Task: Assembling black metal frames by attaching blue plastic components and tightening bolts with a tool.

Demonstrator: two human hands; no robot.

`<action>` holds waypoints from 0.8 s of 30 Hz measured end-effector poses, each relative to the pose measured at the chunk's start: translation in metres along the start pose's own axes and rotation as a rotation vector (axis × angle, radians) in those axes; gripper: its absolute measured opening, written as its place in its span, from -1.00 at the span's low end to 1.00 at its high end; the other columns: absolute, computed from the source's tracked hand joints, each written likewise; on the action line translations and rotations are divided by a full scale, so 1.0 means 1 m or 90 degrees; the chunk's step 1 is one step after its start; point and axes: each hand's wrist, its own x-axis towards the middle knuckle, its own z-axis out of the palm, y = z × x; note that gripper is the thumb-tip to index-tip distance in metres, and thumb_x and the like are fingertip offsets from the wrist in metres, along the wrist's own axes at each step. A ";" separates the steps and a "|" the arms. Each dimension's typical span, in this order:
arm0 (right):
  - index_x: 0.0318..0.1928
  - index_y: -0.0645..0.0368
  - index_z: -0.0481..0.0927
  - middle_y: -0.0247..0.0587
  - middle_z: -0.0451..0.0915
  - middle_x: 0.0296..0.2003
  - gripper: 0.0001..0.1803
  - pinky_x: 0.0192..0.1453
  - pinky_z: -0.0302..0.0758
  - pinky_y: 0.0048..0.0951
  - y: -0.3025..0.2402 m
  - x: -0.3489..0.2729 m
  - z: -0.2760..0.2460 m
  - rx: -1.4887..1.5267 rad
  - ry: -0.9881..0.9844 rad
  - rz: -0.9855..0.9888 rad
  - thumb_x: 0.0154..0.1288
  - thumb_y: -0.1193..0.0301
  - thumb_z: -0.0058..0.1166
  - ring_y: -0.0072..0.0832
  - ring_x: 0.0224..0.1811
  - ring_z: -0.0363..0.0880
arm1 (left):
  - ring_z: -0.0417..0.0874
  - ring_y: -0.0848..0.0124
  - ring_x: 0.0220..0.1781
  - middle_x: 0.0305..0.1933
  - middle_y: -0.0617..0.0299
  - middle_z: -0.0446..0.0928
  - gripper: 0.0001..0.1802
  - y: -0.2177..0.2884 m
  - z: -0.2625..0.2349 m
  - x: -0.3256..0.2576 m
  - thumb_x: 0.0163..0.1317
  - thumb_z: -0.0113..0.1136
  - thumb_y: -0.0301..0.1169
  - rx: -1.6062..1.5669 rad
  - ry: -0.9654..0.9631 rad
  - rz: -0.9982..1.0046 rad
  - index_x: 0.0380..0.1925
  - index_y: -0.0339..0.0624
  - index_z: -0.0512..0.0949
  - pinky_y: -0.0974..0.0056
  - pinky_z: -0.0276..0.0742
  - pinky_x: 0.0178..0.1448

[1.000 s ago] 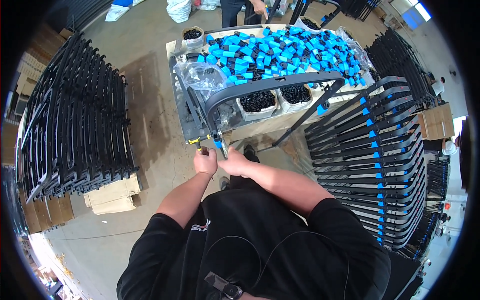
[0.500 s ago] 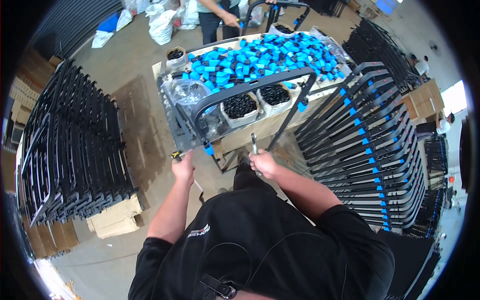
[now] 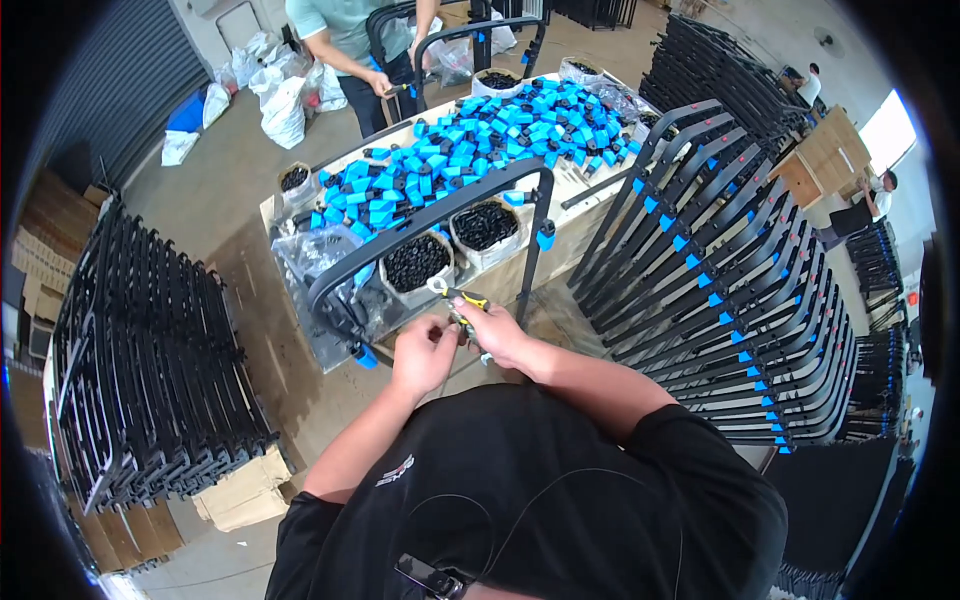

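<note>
In front of me, my right hand (image 3: pixel 497 333) is closed around a hand tool with yellow-and-black grips (image 3: pixel 472 299). A pale metal head with a rounded, ring-like end (image 3: pixel 437 286) sticks out beyond it. Beside it, nearly touching, my left hand (image 3: pixel 424 353) has thumb and fingers pinched together; what lies in them is hidden. Just beyond both hands a black bent-tube frame (image 3: pixel 432 211) leans across the near side of the worktable (image 3: pixel 577 212). Blue fittings (image 3: pixel 545 236) sit on its two legs. Behind the tube stand white bags of small black parts (image 3: pixel 416 262).
Blue-and-black fittings (image 3: pixel 450 150) lie heaped on the table. Stacked black frames (image 3: pixel 150 340) stand on my left; a row of bent-tube frames (image 3: pixel 730 290) leans on my right. A co-worker (image 3: pixel 345 45) handles another frame at the far side. White sacks (image 3: pixel 285 100) lie far left.
My hands, apart before, have come together at the middle. The yellow-and-black grip was by my left hand and is now at my right. The view has shifted, and the co-worker shows more fully.
</note>
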 end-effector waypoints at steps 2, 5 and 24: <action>-0.01 0.06 0.66 -0.39 0.57 -0.42 -0.63 -0.53 0.37 -0.53 -0.018 -0.005 -0.026 0.021 -0.002 -0.001 0.53 0.04 0.06 -0.64 -0.56 0.47 | 0.65 0.38 -0.38 -0.39 0.15 0.60 -0.79 0.003 0.024 0.019 0.46 0.08 -0.38 -0.003 0.042 -0.042 -0.15 -0.35 0.54 0.22 0.57 -0.23; 0.05 0.10 0.66 -0.43 0.58 -0.43 -0.61 -0.45 0.43 -0.55 -0.031 0.006 -0.078 -0.031 -0.091 -0.016 0.54 0.07 0.07 -0.67 -0.52 0.49 | 0.63 0.40 -0.16 -0.12 0.12 0.61 -0.72 -0.007 0.085 0.069 0.55 -0.05 -0.37 -0.468 -0.175 -0.122 0.08 -0.32 0.49 0.26 0.58 0.01; 0.02 0.31 0.61 -0.12 0.69 -0.24 -0.56 -0.05 0.50 -0.33 -0.077 0.145 -0.316 -0.074 0.138 -0.062 0.39 0.15 0.17 -0.45 -0.22 0.57 | 0.60 0.38 -0.44 -0.04 -0.05 0.59 -0.20 0.072 0.231 0.207 0.45 0.03 -0.51 -0.458 -0.007 -0.394 0.57 -0.35 -0.12 0.34 0.54 -0.51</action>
